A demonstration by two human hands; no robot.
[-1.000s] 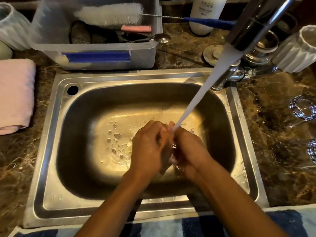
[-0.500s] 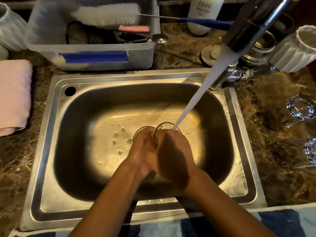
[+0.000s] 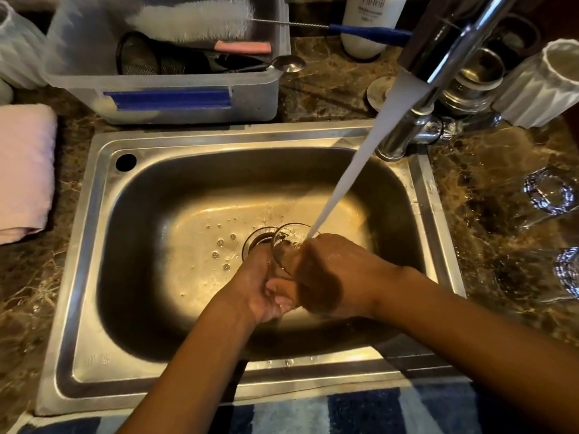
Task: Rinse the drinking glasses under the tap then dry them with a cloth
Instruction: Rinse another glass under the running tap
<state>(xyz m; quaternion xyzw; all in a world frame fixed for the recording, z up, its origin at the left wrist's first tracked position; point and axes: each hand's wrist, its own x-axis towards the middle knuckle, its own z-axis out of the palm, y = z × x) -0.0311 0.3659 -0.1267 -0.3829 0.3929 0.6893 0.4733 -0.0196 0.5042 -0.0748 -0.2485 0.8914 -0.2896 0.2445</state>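
Observation:
A clear drinking glass (image 3: 286, 242) tilts over the steel sink (image 3: 94, 277), its mouth facing away from me under the running water from the tap (image 3: 438, 57). My left hand (image 3: 266, 286) cups the glass from below and the left. My right hand (image 3: 332, 274) wraps over its right side, and the stream lands at the rim beside my right fingers. Two more clear glasses (image 3: 548, 195) (image 3: 567, 270) lie on the marble counter at the right. A folded pink cloth (image 3: 22, 170) rests on the counter at the left.
Behind the sink stands a plastic tub (image 3: 188, 101) with a bottle brush, strainer and spoon. A white bottle (image 3: 366, 23) and a white ribbed cup (image 3: 542, 86) stand near the tap. The drain (image 3: 255, 242) shows just left of the glass. A blue striped mat (image 3: 344, 415) lies at the front edge.
The glass has turned from hidden between both hands to tilted with its rim showing under the stream. My hands have shifted a little to the right.

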